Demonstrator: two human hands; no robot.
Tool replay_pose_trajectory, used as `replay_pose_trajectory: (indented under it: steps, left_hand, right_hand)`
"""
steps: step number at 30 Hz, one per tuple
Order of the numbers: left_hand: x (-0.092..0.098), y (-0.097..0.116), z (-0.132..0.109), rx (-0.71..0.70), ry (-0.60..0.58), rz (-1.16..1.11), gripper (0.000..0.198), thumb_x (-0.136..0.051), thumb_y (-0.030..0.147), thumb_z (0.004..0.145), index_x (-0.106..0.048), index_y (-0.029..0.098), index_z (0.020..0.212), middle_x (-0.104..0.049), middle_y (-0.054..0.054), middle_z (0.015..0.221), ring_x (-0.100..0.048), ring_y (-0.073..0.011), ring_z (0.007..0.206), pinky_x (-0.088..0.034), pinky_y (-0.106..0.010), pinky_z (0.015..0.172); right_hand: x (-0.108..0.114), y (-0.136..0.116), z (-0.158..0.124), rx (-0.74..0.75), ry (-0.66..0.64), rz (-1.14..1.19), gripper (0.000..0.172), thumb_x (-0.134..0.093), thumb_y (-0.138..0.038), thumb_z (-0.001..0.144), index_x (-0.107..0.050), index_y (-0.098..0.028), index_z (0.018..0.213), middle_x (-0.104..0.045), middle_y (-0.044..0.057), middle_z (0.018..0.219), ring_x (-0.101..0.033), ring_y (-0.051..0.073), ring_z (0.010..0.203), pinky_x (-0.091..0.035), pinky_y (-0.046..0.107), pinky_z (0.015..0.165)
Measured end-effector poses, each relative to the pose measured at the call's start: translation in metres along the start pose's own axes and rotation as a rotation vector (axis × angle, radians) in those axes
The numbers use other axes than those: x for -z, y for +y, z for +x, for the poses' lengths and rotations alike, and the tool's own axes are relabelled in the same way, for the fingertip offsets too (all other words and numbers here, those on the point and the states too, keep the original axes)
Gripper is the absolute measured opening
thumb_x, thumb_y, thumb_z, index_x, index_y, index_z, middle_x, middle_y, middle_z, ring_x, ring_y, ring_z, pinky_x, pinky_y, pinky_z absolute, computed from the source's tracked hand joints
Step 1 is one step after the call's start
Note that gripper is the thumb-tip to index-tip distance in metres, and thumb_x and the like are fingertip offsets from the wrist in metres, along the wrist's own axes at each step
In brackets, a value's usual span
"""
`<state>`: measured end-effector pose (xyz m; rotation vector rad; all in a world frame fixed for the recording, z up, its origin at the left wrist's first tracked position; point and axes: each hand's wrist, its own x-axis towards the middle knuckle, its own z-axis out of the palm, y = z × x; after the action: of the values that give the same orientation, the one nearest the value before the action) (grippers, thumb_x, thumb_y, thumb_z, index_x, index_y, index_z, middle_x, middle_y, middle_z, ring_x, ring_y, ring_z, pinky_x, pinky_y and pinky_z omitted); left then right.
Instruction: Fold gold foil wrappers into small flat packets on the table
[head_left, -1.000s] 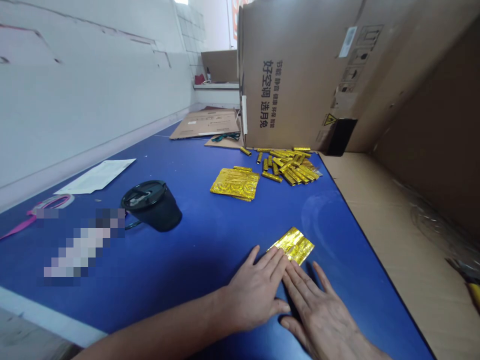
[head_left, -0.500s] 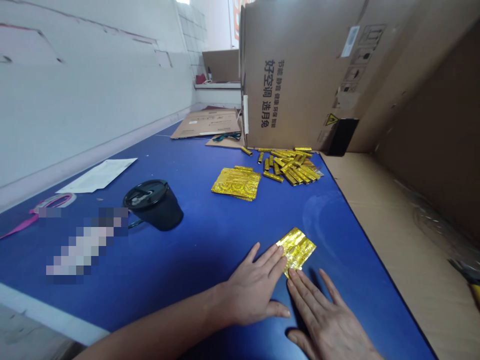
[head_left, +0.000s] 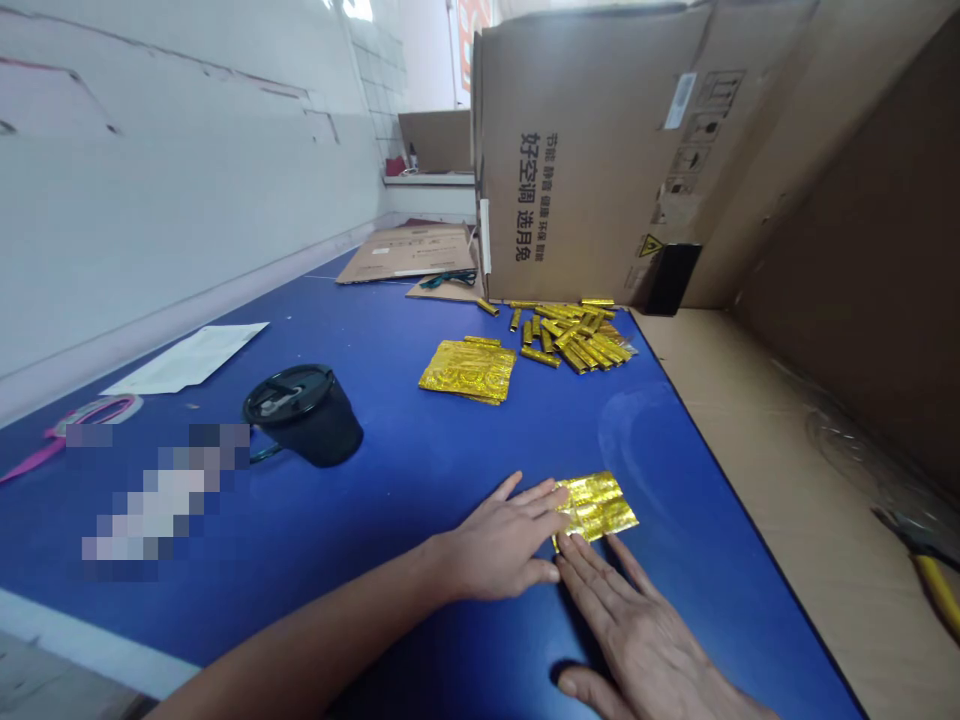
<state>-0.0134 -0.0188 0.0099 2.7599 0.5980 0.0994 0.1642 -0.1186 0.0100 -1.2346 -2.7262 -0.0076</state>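
A creased sheet of shiny gold foil paper point(head_left: 600, 503) lies flat on the blue tabletop. My left hand point(head_left: 506, 540) rests at its left side, fingers stretched out and fingertips pressing on the foil. At the near edge of the same sheet, my right hand point(head_left: 626, 615) lies with straight fingers, their tips touching the foil, the thumb spread apart. Farther off is a stack of flat gold sheets point(head_left: 469, 370). To its right sits a pile of small rolled gold tubes point(head_left: 581, 335), some scattered around it.
A black lidded cup point(head_left: 311, 415) stands at left, with pink-handled scissors point(head_left: 97, 415) and white paper point(head_left: 191, 358) beyond. A large cardboard box point(head_left: 600, 150) rises behind the tubes. Pliers with a yellow handle point(head_left: 934, 585) lie on cardboard at right.
The gold sheet has turned clockwise, its corners now pointing differently. My right hand has shifted slightly left and up, and my left hand slightly up. The camera view has moved a little.
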Motion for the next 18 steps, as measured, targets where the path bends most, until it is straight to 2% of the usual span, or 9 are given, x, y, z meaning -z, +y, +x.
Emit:
replay_pose_trajectory:
  steps: [3, 6, 10, 13, 16, 18]
  left_hand:
    - [-0.002, 0.003, 0.000, 0.021, 0.029, 0.001, 0.045, -0.048, 0.038, 0.081, -0.037, 0.020, 0.121, -0.031, -0.009, 0.136, -0.020, -0.0208, 0.127, -0.015, -0.046, 0.101]
    - [-0.004, 0.004, 0.001, 0.013, 0.046, 0.001, 0.046, -0.049, 0.041, 0.080, -0.039, 0.019, 0.120, -0.034, -0.008, 0.134, -0.020, -0.0209, 0.127, -0.015, -0.046, 0.101]
    - [-0.006, 0.002, 0.001, 0.003, 0.044, 0.020, 0.044, -0.050, 0.043, 0.079, -0.042, 0.019, 0.116, -0.037, -0.008, 0.132, -0.021, -0.0210, 0.127, -0.017, -0.045, 0.101]
    - [-0.006, 0.000, 0.001, 0.006, 0.063, 0.071, 0.046, -0.050, 0.044, 0.079, -0.041, 0.020, 0.118, -0.032, -0.010, 0.134, -0.022, -0.0225, 0.126, -0.018, -0.046, 0.100]
    - [-0.005, 0.001, 0.001, 0.037, 0.111, 0.153, 0.046, -0.051, 0.041, 0.079, -0.040, 0.022, 0.120, -0.032, -0.010, 0.134, -0.022, -0.0253, 0.126, -0.017, -0.049, 0.099]
    - [-0.004, 0.003, 0.002, 0.061, 0.138, 0.184, 0.041, -0.050, 0.039, 0.080, -0.044, 0.020, 0.117, -0.038, -0.010, 0.129, -0.025, -0.0255, 0.123, -0.017, -0.048, 0.099]
  right_hand:
    - [0.014, 0.008, 0.003, -0.034, -0.088, 0.144, 0.060, -0.043, -0.047, 0.080, -0.041, -0.008, 0.125, -0.045, 0.016, 0.125, -0.041, 0.025, 0.115, -0.034, 0.043, 0.095]
    - [0.024, 0.026, 0.014, -0.140, -0.096, 0.271, 0.041, -0.037, -0.038, 0.086, -0.044, -0.020, 0.122, -0.052, 0.006, 0.121, -0.047, 0.017, 0.111, -0.031, 0.039, 0.098]
    - [0.015, 0.052, 0.029, -0.163, -0.046, 0.180, 0.034, -0.034, -0.026, 0.087, -0.048, -0.019, 0.118, -0.044, 0.007, 0.127, -0.035, 0.020, 0.120, -0.026, 0.047, 0.099]
    - [0.001, 0.064, 0.029, -0.142, -0.078, 0.112, 0.035, -0.035, -0.025, 0.087, -0.046, -0.019, 0.120, -0.044, 0.007, 0.127, -0.036, 0.022, 0.119, -0.025, 0.052, 0.097]
    - [-0.006, 0.060, 0.022, -0.141, -0.067, 0.011, 0.039, -0.038, -0.028, 0.086, -0.042, -0.018, 0.123, -0.045, 0.007, 0.127, -0.038, 0.024, 0.117, -0.026, 0.055, 0.095]
    - [-0.007, 0.051, 0.018, -0.177, -0.027, -0.059, 0.041, -0.042, -0.032, 0.084, -0.045, -0.016, 0.121, -0.050, 0.009, 0.123, -0.044, 0.026, 0.113, -0.029, 0.055, 0.093]
